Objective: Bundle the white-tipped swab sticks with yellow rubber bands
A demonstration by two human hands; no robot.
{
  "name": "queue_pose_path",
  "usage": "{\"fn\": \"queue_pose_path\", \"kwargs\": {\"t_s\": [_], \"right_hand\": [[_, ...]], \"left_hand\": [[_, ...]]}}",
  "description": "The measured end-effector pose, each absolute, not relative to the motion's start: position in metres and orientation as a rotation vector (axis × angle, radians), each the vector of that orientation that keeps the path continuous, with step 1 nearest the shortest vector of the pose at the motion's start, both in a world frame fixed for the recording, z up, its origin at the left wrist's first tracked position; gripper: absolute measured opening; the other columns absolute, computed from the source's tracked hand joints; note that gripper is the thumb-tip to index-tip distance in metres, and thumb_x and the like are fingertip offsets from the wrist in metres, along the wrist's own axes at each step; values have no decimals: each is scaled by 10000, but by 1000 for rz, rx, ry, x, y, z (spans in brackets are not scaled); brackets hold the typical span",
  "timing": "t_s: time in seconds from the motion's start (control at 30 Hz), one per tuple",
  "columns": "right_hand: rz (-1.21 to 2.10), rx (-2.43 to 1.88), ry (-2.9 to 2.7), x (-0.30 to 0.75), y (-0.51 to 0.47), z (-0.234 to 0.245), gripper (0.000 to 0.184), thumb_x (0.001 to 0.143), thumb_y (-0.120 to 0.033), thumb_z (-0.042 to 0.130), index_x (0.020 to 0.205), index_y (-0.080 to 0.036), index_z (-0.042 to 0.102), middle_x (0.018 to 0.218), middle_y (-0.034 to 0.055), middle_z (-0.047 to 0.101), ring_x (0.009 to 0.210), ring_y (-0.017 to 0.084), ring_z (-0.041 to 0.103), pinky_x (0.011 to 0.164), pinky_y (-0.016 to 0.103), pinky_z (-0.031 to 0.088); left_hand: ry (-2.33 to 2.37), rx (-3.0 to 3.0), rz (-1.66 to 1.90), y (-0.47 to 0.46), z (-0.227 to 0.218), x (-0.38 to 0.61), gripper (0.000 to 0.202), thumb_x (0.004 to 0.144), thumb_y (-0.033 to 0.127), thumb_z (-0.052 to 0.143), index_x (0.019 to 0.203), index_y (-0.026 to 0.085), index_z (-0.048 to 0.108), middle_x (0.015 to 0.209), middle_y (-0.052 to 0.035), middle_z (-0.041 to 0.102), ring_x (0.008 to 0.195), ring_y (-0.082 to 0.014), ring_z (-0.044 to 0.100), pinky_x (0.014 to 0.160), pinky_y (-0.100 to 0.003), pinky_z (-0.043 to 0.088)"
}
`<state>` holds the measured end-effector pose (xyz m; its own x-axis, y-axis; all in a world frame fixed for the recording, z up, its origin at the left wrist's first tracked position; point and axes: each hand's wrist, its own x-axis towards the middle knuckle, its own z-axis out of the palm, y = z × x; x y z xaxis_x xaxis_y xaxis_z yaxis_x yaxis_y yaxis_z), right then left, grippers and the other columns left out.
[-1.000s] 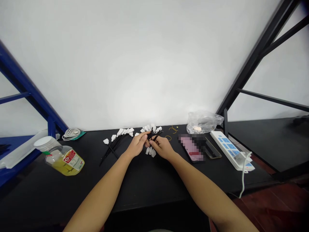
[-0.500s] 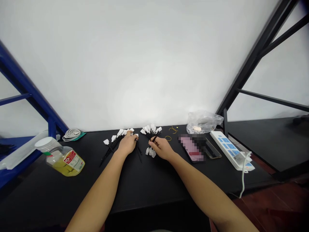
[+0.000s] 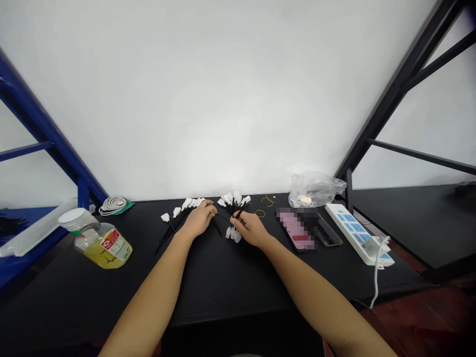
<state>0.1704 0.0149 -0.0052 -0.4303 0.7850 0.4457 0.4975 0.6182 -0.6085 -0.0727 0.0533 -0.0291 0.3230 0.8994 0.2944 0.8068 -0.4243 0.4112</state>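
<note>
On the black table (image 3: pixel 230 277) lie two groups of black sticks with white tips. My left hand (image 3: pixel 200 219) rests curled at the right end of the left row of sticks (image 3: pixel 177 214), fingers pinched on one black stick (image 3: pixel 218 218) that reaches toward my other hand. My right hand (image 3: pixel 250 228) is closed around the right bunch of sticks (image 3: pixel 234 202), whose white tips fan out above and below my fingers.
A lying jar with yellow liquid (image 3: pixel 99 239) is at the left, a coiled white cable (image 3: pixel 112 204) behind it. To the right are yellow rubber bands (image 3: pixel 264 204), a phone (image 3: pixel 297 230), a clear plastic bag (image 3: pixel 314 189) and a white power strip (image 3: pixel 359 233). Blue and black rack frames flank the table.
My left hand left the right bunch, went to the left row of sticks, and now sits slightly back toward the centre with one stick. The right hand stayed put.
</note>
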Motion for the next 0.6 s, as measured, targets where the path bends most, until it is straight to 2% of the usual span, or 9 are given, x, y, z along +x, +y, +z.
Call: {"fn": "queue_pose_path", "kwargs": {"t_s": [0.13, 0.3, 0.4, 0.47, 0.6], "right_hand": [[524, -1000, -2083, 171, 15, -7, 202, 987, -354, 511, 897, -200, 607, 673, -11, 616, 600, 136, 554, 595, 228, 382], [531, -1016, -2044, 171, 16, -8, 209, 988, -366, 502, 900, -203, 600, 666, -12, 608, 607, 142, 556, 590, 231, 379], [533, -1022, -2038, 171, 16, -10, 196, 984, -364, 510, 938, -202, 608, 655, -18, 603, 579, 133, 538, 583, 228, 373], [525, -1028, -2028, 171, 17, -12, 197, 982, -369, 516, 958, -201, 616, 659, -18, 612, 575, 129, 539, 584, 226, 370], [503, -1022, -2032, 171, 18, -12, 228, 980, -392, 524, 933, -198, 634, 712, 2, 653, 615, 135, 577, 599, 227, 379]], "left_hand": [[1502, 2291, 944, 56, -28, -73, 184, 971, 269, 407, 1036, 226, 573, 1145, -84, 652, 1039, -240, 625, 916, -390, 480], [1394, 1887, 1218, 57, -27, -65, 171, 974, 367, 431, 999, 218, 512, 1056, -64, 715, 784, -179, 617, 762, -341, 489], [1178, 1746, 1152, 50, -22, -49, 222, 925, 412, 525, 980, 197, 530, 991, -67, 723, 677, -143, 586, 659, -293, 478], [1090, 1703, 1045, 44, -19, -37, 274, 878, 438, 597, 965, 181, 561, 878, -44, 705, 616, -126, 567, 611, -270, 462], [1030, 1675, 939, 34, -13, -22, 330, 818, 469, 682, 905, 159, 610, 755, -5, 631, 626, -122, 578, 624, -260, 454]]}}
